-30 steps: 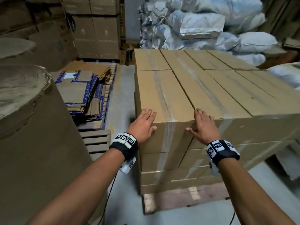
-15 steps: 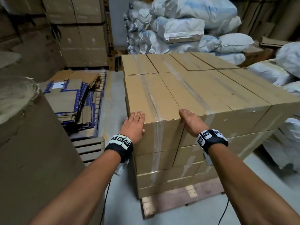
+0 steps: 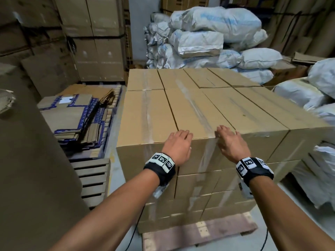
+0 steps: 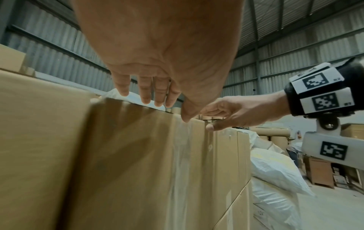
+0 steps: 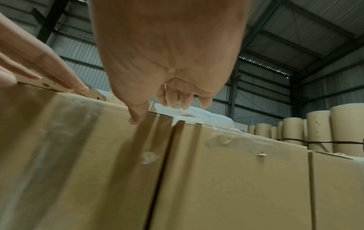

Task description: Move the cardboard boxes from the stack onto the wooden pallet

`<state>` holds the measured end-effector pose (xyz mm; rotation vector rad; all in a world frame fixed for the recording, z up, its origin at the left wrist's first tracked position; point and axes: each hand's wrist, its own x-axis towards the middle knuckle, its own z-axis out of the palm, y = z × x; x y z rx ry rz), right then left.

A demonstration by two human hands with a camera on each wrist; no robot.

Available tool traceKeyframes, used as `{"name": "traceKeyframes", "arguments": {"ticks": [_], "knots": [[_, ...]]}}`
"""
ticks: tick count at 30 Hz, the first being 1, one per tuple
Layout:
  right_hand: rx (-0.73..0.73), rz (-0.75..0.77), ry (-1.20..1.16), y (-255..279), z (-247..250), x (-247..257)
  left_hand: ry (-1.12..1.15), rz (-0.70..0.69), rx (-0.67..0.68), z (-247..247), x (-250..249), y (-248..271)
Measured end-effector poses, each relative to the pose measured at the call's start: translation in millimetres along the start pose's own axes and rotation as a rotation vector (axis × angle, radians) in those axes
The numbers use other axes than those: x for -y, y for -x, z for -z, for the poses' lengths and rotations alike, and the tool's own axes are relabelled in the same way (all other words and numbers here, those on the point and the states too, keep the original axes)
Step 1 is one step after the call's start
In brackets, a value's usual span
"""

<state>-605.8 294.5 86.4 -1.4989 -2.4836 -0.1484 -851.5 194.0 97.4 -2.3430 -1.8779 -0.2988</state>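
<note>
Cardboard boxes [image 3: 208,113], taped shut, stacked several layers high on a wooden pallet [image 3: 199,230], left hand [image 3: 178,146] and right hand [image 3: 231,143] flat with fingers straight over the front top edge, gripping nothing; seemingly mostly loaded or just set down.

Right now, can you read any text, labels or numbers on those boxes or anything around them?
None readable.
Wrist bands: square black-and-white coded markers; tiny characters beside them, too small to read.
White sacks: faint blue print, blurred.
Cardboard boxes: clear tape only, no print visible.
</note>
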Motion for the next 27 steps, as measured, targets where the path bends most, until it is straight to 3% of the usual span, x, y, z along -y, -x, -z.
{"name": "traceKeyframes", "arguments": {"ticks": [3,8,16,22,25,27], "knots": [[0.048,-0.021,0.052,-9,3,-62,0.001,-0.012,0.021,-13,-44,-46],[0.072,0.181,0.084,-21,-3,-114,-0.050,0.076,0.096,-43,-90,-104],[-0.138,0.266,-0.031,-22,-40,-133,-0.117,0.150,0.049,-64,-96,-114],[-0.130,0.258,-0.058,-25,-43,-133,-0.162,0.175,0.089,-60,-98,-114],[-0.024,0.277,-0.062,-18,-29,-131,-0.115,0.237,0.170,-48,-110,-109],[-0.007,0.281,-0.103,-11,-22,-133,-0.047,0.272,0.136,-42,-124,-103]]}}
